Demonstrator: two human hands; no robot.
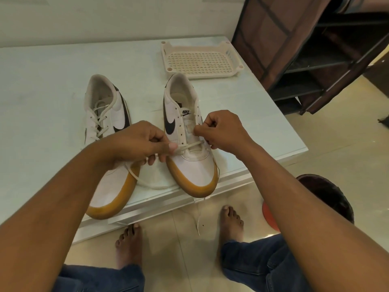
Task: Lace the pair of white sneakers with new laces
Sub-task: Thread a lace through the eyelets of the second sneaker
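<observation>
- A lace tail (198, 218) hangs over the near edge of the counter (52, 81) toward the floor, between the person's bare feet. Which end it belongs to cannot be traced.
- The left hand (143, 142) pinches the lace (189, 145) between thumb and fingers, just left of the lowest eyelets of the right-hand sneaker (189, 165). Slack loops on the counter between the two toes.
- The right hand (223, 129) is curled, pinching the lace at the right eyelet row. The tip and the eyelet being worked are hidden by the fingers.
- Judgement: only the lowest crossing is in place, so the lacing of this shoe has barely begun.
- Recommended: hold tension with the left hand, keep the lace flat and untwisted, check both ends for equal length, and draw up the slack before the next eyelet.
- The left-hand sneaker (117, 110) sits just beside it and shows lacing at the upper eyelets. The left forearm covers the lower rows, so completeness cannot be confirmed.
- Far right on the counter lies a perforated tray (202, 75). Beyond it, a dark shelf rack (305, 60) is cut off by the frame.
</observation>
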